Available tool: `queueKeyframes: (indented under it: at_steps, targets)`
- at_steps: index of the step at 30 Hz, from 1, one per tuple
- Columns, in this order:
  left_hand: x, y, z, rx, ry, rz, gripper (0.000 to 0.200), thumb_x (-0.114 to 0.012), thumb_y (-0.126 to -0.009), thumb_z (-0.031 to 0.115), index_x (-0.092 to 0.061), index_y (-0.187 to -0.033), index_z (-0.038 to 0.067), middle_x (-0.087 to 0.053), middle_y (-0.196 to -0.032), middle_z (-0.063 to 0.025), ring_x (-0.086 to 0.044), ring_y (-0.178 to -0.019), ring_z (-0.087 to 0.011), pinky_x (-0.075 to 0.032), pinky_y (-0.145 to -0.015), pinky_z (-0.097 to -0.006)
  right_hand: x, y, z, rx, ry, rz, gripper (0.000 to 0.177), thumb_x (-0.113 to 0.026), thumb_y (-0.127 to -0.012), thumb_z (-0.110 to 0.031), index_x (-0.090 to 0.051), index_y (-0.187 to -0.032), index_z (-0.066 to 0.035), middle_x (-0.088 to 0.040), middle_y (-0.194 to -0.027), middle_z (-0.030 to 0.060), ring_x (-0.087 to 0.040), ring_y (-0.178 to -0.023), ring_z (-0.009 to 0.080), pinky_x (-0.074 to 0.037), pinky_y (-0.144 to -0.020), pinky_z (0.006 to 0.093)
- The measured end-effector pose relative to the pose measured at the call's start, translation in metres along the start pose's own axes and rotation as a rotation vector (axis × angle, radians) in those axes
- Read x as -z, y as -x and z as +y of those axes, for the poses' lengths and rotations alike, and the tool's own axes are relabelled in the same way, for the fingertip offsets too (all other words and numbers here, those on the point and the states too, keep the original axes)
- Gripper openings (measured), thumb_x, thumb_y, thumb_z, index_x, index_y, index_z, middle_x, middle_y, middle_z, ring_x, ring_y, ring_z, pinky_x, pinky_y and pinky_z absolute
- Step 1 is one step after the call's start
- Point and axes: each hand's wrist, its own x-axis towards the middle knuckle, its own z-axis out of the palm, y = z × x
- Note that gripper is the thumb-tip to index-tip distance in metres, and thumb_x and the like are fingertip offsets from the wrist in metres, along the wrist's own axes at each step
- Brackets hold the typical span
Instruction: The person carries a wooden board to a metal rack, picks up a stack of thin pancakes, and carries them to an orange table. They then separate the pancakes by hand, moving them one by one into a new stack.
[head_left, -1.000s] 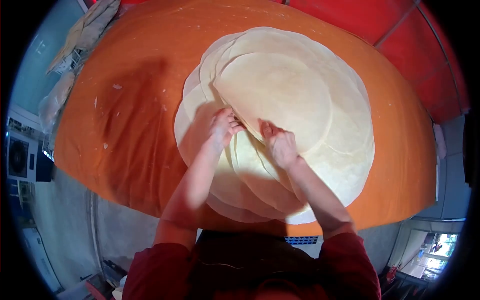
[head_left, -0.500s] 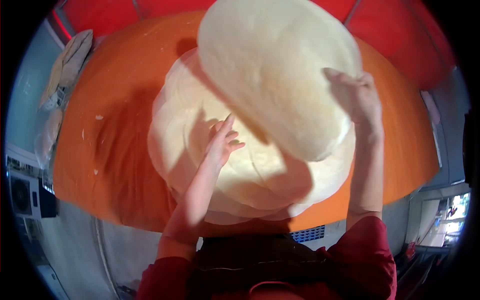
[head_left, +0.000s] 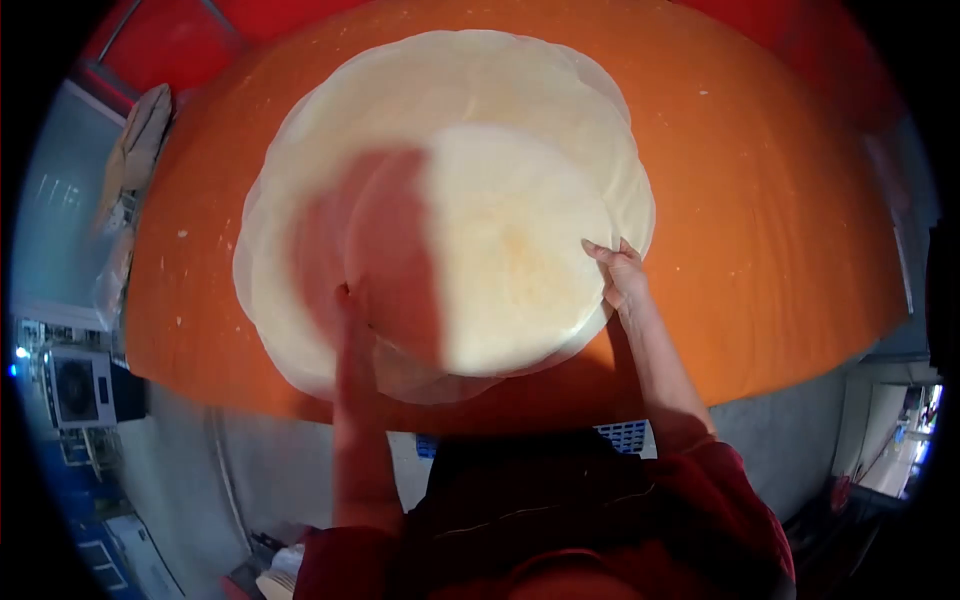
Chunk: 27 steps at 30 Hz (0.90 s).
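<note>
A thin round sheet of pale dough (head_left: 520, 250) lies level over a wide spread of overlapping pale sheets (head_left: 400, 95) on an orange surface. At its right edge is my right hand (head_left: 624, 272), thumb on top and fingers at the rim, closed on it. My left hand (head_left: 352, 305) is at the sheet's lower left edge, in dark reddish shadow and blurred, so its fingers cannot be made out. The left part of the sheet is in the same shadow.
The orange surface (head_left: 770, 220) has small pale specks. Bags and cloth (head_left: 140, 140) lie along its left edge. A boxy appliance (head_left: 80, 390) stands at the lower left. Blue crate parts (head_left: 624, 436) show below the front edge.
The sheet that hung raised and tilted in my right hand is now lower and flatter over the others. My left hand has moved down and left to its edge. The view has shifted.
</note>
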Motion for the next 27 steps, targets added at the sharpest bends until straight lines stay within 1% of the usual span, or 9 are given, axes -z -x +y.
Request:
queueKeyframes:
  at_steps: [4, 5, 7, 12, 15, 19, 22, 25, 27]
  targets:
    - [0.016, -0.009, -0.019, -0.133, -0.110, 0.041, 0.047, -0.053, -0.077, 0.022, -0.034, -0.114, 0.000, -0.055, -0.089, -0.0097, -0.051, -0.066, -0.0108, -0.040, -0.047, -0.0229, 0.002, -0.003, 0.010, 0.065, 0.013, 0.046, 0.038, -0.067, -0.061, 0.005, -0.049, -0.095, 0.005, -0.057, -0.090, 0.0141, -0.054, -0.086, 0.0226, -0.045, -0.079, 0.0339]
    - [0.012, -0.008, -0.024, -0.147, -0.064, 0.095, 0.044, -0.053, -0.077, 0.020, -0.036, -0.114, 0.004, -0.054, -0.085, -0.0082, -0.049, -0.062, -0.0108, -0.038, -0.045, -0.0226, 0.016, -0.017, 0.014, -0.048, -0.027, 0.000, 0.042, -0.069, -0.059, 0.004, -0.049, -0.096, 0.007, -0.057, -0.091, 0.0160, -0.054, -0.088, 0.0240, -0.043, -0.082, 0.0349]
    - [-0.001, -0.007, -0.029, -0.180, -0.113, 0.208, 0.026, -0.056, -0.075, 0.016, -0.045, -0.091, -0.001, -0.054, -0.077, -0.0093, -0.051, -0.061, -0.0162, -0.043, -0.052, -0.0282, 0.018, -0.019, 0.007, -0.160, -0.093, -0.041, 0.041, -0.067, -0.065, -0.004, -0.048, -0.100, 0.008, -0.055, -0.098, 0.0171, -0.053, -0.091, 0.0249, -0.041, -0.085, 0.0351]
    - [-0.034, -0.013, -0.045, -0.565, -0.736, 0.525, 0.026, -0.057, -0.073, 0.014, -0.041, -0.089, 0.002, -0.049, -0.079, -0.0077, -0.047, -0.069, -0.0137, -0.041, -0.055, -0.0291, 0.006, -0.033, 0.017, 0.027, 0.322, 0.065, 0.048, -0.060, -0.075, -0.018, -0.041, -0.115, 0.004, -0.049, -0.113, 0.0129, -0.047, -0.104, 0.0226, -0.038, -0.090, 0.0315]
    - [0.017, -0.061, -0.065, -0.480, -0.418, 0.458, 0.024, -0.059, -0.068, 0.013, -0.045, -0.085, 0.002, -0.050, -0.074, -0.0050, -0.048, -0.064, -0.0150, -0.040, -0.054, -0.0288, -0.020, 0.002, -0.008, -0.153, -0.047, -0.115, 0.046, -0.057, -0.077, -0.012, -0.039, -0.117, 0.003, -0.047, -0.115, 0.0119, -0.046, -0.104, 0.0222, -0.037, -0.090, 0.0315]
    - [0.019, -0.077, -0.072, -0.276, -0.183, 0.198, 0.025, -0.060, -0.066, 0.011, -0.047, -0.085, 0.003, -0.050, -0.072, -0.0024, -0.046, -0.056, -0.0124, -0.038, -0.048, -0.0259, 0.007, -0.007, 0.020, 0.117, 0.241, -0.046, 0.052, -0.060, -0.077, -0.016, -0.036, -0.119, 0.003, -0.045, -0.116, 0.0140, -0.044, -0.107, 0.0243, -0.038, -0.090, 0.0333]
    - [0.016, -0.006, 0.017, 0.089, -0.068, -0.455, 0.032, -0.057, -0.071, 0.012, -0.052, -0.100, 0.000, -0.055, -0.086, -0.0060, -0.052, -0.072, -0.0144, -0.043, -0.062, -0.0292, -0.002, 0.009, -0.015, -0.009, -0.108, -0.074, 0.057, -0.059, -0.078, -0.023, -0.033, -0.122, 0.002, -0.044, -0.118, 0.0136, -0.040, -0.111, 0.0251, -0.035, -0.093, 0.0344]
    - [-0.005, 0.021, 0.029, 0.218, 0.302, -0.349, 0.030, -0.053, -0.079, 0.014, -0.044, -0.105, 0.002, -0.053, -0.088, -0.0071, -0.053, -0.073, -0.0138, -0.045, -0.059, -0.0269, 0.021, 0.012, -0.023, -0.114, -0.390, -0.390, 0.060, -0.057, -0.078, -0.032, -0.032, -0.123, 0.000, -0.038, -0.124, 0.0126, -0.036, -0.114, 0.0245, -0.031, -0.096, 0.0354]
    - [-0.012, 0.000, 0.014, -0.114, 0.127, -0.368, 0.032, -0.050, -0.081, 0.015, -0.042, -0.108, 0.001, -0.052, -0.093, -0.0094, -0.053, -0.081, -0.0160, -0.045, -0.066, -0.0291, 0.021, 0.011, -0.001, 0.075, -0.025, -0.088, 0.061, -0.054, -0.079, -0.037, -0.032, -0.123, -0.002, -0.030, -0.130, 0.0110, -0.034, -0.116, 0.0240, -0.029, -0.097, 0.0351]
